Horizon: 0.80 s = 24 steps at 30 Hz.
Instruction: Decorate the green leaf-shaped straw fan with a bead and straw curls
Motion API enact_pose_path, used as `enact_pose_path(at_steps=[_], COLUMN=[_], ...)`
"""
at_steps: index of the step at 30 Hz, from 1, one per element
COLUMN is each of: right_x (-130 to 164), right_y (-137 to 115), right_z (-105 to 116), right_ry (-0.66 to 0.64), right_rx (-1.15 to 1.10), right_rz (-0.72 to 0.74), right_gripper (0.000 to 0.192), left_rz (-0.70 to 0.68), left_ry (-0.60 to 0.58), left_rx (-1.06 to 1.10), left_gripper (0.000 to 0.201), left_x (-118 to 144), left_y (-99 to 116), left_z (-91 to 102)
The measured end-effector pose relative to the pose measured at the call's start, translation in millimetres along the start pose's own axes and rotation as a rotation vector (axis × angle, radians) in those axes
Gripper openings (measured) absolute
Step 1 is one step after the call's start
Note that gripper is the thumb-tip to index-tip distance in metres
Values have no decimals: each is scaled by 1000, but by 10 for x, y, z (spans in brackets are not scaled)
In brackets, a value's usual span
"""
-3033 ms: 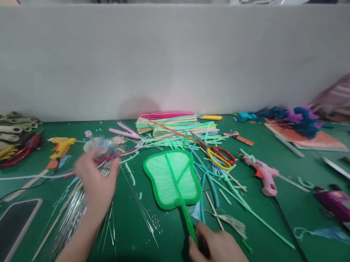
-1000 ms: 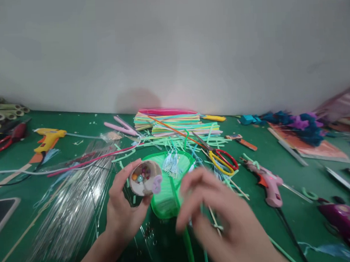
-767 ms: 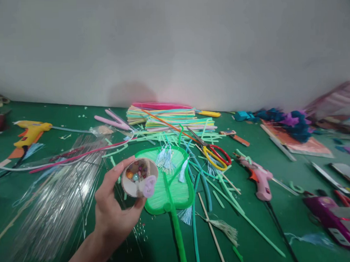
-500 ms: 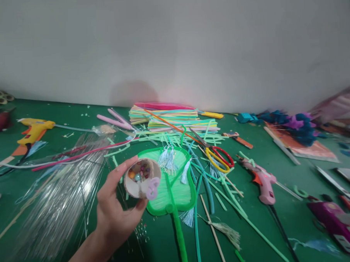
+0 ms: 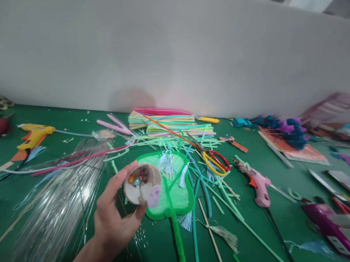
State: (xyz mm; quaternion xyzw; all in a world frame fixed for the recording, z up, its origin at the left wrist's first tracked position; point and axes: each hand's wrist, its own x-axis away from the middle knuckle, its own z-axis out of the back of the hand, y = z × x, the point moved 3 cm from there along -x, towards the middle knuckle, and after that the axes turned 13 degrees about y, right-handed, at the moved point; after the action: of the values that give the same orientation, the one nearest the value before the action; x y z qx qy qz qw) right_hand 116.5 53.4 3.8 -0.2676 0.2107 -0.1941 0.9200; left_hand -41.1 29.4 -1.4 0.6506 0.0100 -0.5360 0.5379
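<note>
Well left of the grip lie one yellow glue gun (image 5: 34, 133) and one spread of shiny thin rods (image 5: 59, 213). The left hand (image 5: 113, 216), thumb and fingers parted by its width, grasps one round cup (image 5: 151, 175) of beads (image 5: 137, 181), one orange, one pale blue, the dark ones too small to count. Just right lies one green fan (image 5: 177, 190), then one pair of scissors (image 5: 205, 150), one pink glue gun (image 5: 261, 185)

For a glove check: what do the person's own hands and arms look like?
Only the left hand shows: bare, with no glove. No ring is visible on the fingers in sight, and the visible forearm has no sleeve, watch or bracelet. The right hand is out of view.
</note>
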Motion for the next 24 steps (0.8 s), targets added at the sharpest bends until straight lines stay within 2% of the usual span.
enact_pose_path(at_steps=[3,4,6,8,12,16,19,24], right_x=[137,138,94,4,-178,-251,-247,-213], right_y=[-235,-250,-226,-164,-16,78,123,157], right_z=[346,452,569,555,346,246,255,312], right_ry=[29,102,167,139,34,89,97,25], right_rx=[19,73,174,243,332,416,459,532], right_rz=[-36,-116,-229,-245,-150,-79,-118,-207], right_gripper=[16,17,23,29,29,40,46,54], left_rz=[10,17,13,-6,-49,-68,-78,-112], left_ry=[-18,-20,-24,-39,-90,-117,-114,-117], left_rx=[-2,-4,7,13,-5,-26,-40,-35], left_gripper=[73,73,72,70,69,66,67,71], left_x=[18,23,30,30,14,0,8,42], left_y=[-18,-25,-28,-12,57,108,115,108], left_z=[8,9,9,0,-37,-64,-63,-56])
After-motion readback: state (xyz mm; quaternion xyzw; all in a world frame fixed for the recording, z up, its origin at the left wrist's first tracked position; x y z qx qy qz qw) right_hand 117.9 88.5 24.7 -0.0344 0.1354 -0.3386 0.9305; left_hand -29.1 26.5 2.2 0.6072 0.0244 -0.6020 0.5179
